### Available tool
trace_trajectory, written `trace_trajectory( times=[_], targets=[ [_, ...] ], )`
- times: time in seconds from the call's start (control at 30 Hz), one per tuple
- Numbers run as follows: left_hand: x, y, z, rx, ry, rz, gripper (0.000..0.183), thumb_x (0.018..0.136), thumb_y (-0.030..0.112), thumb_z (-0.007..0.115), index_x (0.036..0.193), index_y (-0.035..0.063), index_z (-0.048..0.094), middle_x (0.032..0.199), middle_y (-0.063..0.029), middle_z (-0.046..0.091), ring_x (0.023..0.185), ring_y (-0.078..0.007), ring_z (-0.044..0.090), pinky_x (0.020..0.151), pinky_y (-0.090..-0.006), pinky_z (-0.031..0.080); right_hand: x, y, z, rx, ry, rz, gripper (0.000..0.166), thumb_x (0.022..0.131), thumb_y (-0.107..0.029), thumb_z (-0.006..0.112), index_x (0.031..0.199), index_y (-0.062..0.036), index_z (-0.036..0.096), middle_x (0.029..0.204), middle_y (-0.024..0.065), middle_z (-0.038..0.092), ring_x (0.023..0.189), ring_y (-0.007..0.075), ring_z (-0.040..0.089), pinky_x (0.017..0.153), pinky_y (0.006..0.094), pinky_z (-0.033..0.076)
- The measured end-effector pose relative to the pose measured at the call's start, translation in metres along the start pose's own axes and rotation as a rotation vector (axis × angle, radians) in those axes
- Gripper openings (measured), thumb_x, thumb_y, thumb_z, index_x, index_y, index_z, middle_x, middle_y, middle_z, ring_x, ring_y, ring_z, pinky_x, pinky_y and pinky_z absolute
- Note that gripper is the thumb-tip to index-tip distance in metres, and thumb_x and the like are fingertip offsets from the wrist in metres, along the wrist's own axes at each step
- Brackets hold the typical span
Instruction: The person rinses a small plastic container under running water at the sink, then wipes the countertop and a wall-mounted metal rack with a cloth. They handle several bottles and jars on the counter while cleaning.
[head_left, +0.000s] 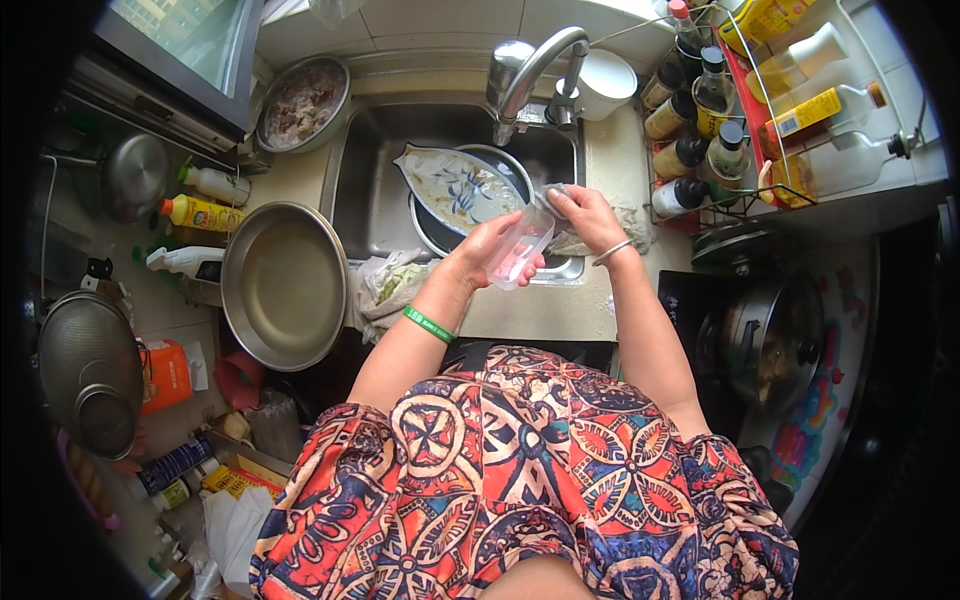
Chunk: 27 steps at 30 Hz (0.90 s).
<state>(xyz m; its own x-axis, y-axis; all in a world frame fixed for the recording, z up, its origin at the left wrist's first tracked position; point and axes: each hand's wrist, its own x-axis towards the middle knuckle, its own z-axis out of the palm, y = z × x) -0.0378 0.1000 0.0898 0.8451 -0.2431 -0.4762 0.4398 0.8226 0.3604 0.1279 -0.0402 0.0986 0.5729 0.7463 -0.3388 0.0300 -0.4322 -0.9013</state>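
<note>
My left hand (480, 253) is wrapped around a clear plastic container (523, 244), held tilted over the sink's front edge. Bunched in the fingers of my right hand (591, 217) is a grey scrubber or cloth (552, 196), close to the container's far end. Behind both hands, a leaf-shaped dish (461, 187) with a blue pattern and brownish residue leans in a round basin (529, 169). The basin stands in the stainless steel sink (367, 165). A curved metal faucet (517, 90) reaches over the sink from the back; I cannot tell whether water runs.
A bowl of raw meat (304, 105) stands at the back left. Large metal pans (285, 285) sit left of the sink, with a cloth and plastic bag (390, 289) nearby. Bottles fill the wire rack (720, 199) at right. A lidded pot (772, 345) is on the stove.
</note>
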Motion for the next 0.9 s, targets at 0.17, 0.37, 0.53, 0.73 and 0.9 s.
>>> trace_trajectory(
  times=[0.17, 0.37, 0.53, 0.73, 0.9],
  targets=[
    [-0.006, 0.008, 0.004, 0.024, -0.091, -0.075, 0.054, 0.103, 0.046, 0.029, 0.126, 0.0000, 0.045, 0.082, -0.0207, 0.064, 0.062, -0.0268, 0.063, 0.053, -0.0367, 0.053, -0.014, -0.050, 0.000, -0.235, -0.098, 0.001, 0.025, 0.081, -0.017, 0.066, 0.101, -0.0045, 0.074, 0.080, 0.0072, 0.070, 0.071, 0.0140, 0.064, 0.069, 0.0288, 0.052],
    [-0.013, 0.015, 0.009, 0.180, -0.024, -0.168, 0.054, 0.102, 0.047, 0.035, 0.132, 0.0045, 0.046, 0.082, -0.0203, 0.064, 0.059, -0.0264, 0.061, 0.054, -0.0344, 0.050, -0.012, -0.063, 0.002, -0.504, -0.127, -0.228, 0.024, 0.071, -0.017, 0.067, 0.090, -0.0053, 0.075, 0.078, 0.0192, 0.070, 0.073, 0.0313, 0.070, 0.074, 0.0363, 0.056],
    [-0.014, 0.013, 0.007, 0.203, -0.037, -0.163, 0.055, 0.101, 0.048, 0.036, 0.134, 0.0044, 0.045, 0.081, -0.0201, 0.064, 0.058, -0.0259, 0.060, 0.053, -0.0346, 0.049, -0.011, -0.058, 0.007, -0.610, -0.091, -0.374, 0.024, 0.069, -0.016, 0.065, 0.088, -0.0039, 0.073, 0.078, 0.0219, 0.067, 0.075, 0.0373, 0.067, 0.074, 0.0400, 0.055],
    [-0.014, 0.011, 0.007, 0.095, -0.143, -0.130, 0.058, 0.102, 0.047, 0.035, 0.139, 0.0030, 0.041, 0.086, -0.0222, 0.064, 0.060, -0.0266, 0.060, 0.054, -0.0357, 0.049, -0.008, -0.053, 0.010, -0.563, 0.055, -0.347, 0.022, 0.079, -0.017, 0.065, 0.095, -0.0041, 0.072, 0.076, 0.0188, 0.069, 0.073, 0.0322, 0.069, 0.070, 0.0377, 0.055],
    [-0.016, 0.015, 0.000, 0.041, -0.118, -0.025, 0.058, 0.102, 0.048, 0.034, 0.138, 0.0035, 0.041, 0.090, -0.0237, 0.064, 0.063, -0.0273, 0.062, 0.056, -0.0369, 0.051, -0.008, -0.045, -0.004, -0.170, 0.133, -0.166, 0.020, 0.091, -0.020, 0.062, 0.101, -0.0060, 0.073, 0.076, 0.0084, 0.072, 0.070, 0.0132, 0.068, 0.068, 0.0280, 0.053]
  ],
)
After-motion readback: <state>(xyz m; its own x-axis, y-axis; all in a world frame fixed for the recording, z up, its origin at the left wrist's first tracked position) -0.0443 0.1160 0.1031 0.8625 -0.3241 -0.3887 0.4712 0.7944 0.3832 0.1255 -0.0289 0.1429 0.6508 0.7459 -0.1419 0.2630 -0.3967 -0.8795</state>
